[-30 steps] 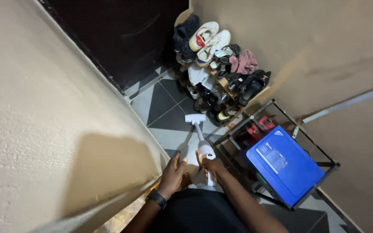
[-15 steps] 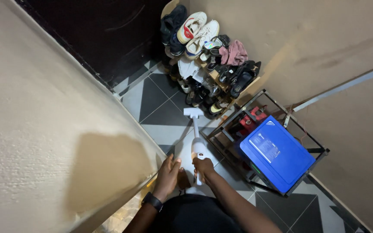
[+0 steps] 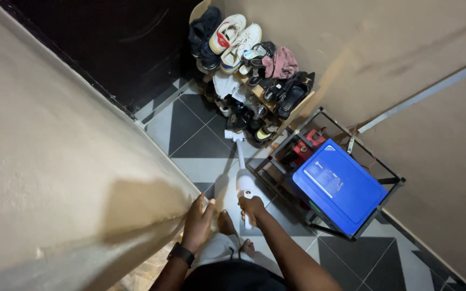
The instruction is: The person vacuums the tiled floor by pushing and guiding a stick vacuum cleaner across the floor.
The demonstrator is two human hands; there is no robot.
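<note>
My right hand (image 3: 253, 207) grips the handle of a white stick vacuum (image 3: 242, 178). Its thin tube runs forward to a flat white floor head (image 3: 233, 136) that rests on the grey and black tiles, right at the foot of the shoe rack (image 3: 254, 81). My left hand (image 3: 197, 222), with a dark watch on the wrist, lies flat with fingers spread against the corner of the beige wall (image 3: 71, 161). My bare feet (image 3: 227, 226) show just below the hands.
The shoe rack, full of sneakers and sandals, stands against the far wall beside a dark door (image 3: 109, 43). To the right a black metal frame (image 3: 389, 186) holds a blue box (image 3: 338, 188) and a red item. The beige wall crowds the left.
The vacuum head has slid forward up to the shoe rack. My view has shifted so that everything sits a little further left, and my feet have come into sight.
</note>
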